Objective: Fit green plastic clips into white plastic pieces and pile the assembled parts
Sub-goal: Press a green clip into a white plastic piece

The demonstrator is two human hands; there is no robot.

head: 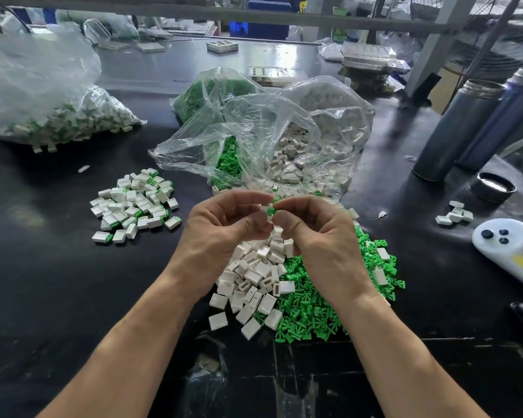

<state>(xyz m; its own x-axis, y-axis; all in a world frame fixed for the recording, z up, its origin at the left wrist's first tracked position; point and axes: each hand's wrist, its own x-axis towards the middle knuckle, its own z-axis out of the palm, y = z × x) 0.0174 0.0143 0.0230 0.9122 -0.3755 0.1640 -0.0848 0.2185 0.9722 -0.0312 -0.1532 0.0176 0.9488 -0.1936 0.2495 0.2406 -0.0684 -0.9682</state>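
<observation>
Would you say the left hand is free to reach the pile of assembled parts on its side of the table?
Probably not yet: the path to the assembled pile is bare table, but the left hand pinches a white piece.

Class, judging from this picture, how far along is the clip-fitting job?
Done: a pile of assembled white-and-green parts lies at left. In hand: the left hand and right hand hold a white plastic piece with a green plastic clip. Left: heaps of loose white pieces and green clips.
</observation>
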